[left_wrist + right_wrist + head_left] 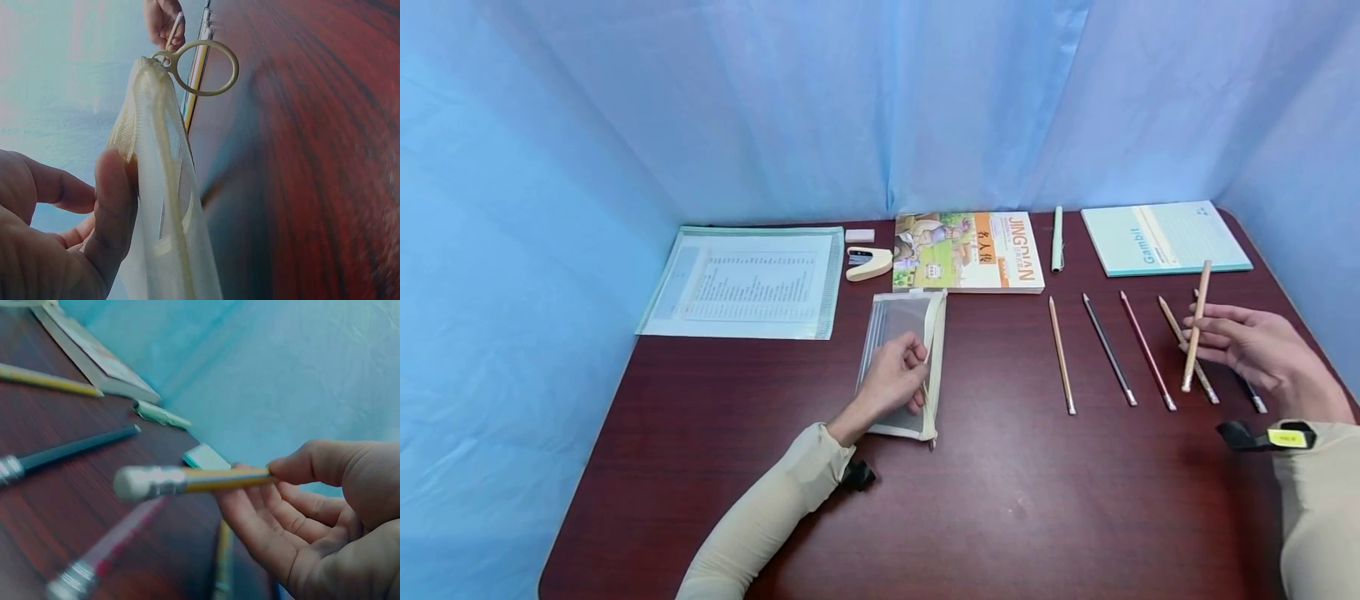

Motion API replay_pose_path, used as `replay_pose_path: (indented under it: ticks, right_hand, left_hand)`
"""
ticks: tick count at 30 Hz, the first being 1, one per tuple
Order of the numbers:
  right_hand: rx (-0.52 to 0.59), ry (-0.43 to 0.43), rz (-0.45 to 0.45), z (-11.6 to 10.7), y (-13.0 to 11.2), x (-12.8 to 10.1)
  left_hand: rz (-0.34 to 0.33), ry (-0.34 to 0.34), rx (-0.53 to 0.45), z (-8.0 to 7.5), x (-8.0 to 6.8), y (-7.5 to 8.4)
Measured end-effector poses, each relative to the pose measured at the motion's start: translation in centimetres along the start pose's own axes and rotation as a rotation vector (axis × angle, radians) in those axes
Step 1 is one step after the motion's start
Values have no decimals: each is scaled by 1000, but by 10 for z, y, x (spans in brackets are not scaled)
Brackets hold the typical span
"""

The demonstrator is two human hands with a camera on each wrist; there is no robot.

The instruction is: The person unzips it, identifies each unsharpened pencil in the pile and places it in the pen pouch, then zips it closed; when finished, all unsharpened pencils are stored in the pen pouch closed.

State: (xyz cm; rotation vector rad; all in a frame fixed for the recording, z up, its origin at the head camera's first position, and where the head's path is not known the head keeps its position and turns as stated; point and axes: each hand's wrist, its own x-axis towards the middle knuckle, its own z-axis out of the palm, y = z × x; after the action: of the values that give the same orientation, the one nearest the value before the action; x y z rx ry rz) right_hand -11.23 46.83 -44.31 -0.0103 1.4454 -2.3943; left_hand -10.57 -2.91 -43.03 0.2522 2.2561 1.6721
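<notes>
My left hand (895, 375) rests on a clear mesh zip pouch (901, 333) with cream edging and pinches its zipper side. In the left wrist view the thumb (112, 206) presses the pouch (165, 206), whose ring pull (203, 67) sticks out ahead. My right hand (1255, 346) holds a wooden pencil (1197, 325) lifted off the table between thumb and fingers; its eraser end (134, 482) points away from the palm. Several more pencils (1108, 350) lie in a row on the table left of and under that hand.
Along the far edge lie a clear document sleeve (748, 282), a white eraser (860, 236), a cream stapler (868, 262), a picture book (967, 252), a pale pen (1057, 238) and a light blue notebook (1165, 237). Blue curtains enclose the dark red table (1000, 500).
</notes>
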Motion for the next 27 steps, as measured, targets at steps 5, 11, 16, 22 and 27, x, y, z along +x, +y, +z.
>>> replay_pose_path:
  ticks: [5, 11, 16, 22, 27]
  right_hand:
    - [150, -120, 32, 20, 15, 8]
    - [147, -175, 65, 49, 29, 20]
    - [106, -182, 87, 73, 38, 29]
    - [24, -161, 116, 103, 49, 39]
    - [-17, -174, 144, 127, 60, 48]
  left_hand:
    - [-1, 1, 3, -1, -1, 0]
    - [-4, 0, 3, 0, -1, 1]
    - [-7, 0, 1, 0, -1, 1]
    - [-11, -3, -5, 1, 0, 1]
    - [-12, -5, -12, 1, 0, 0]
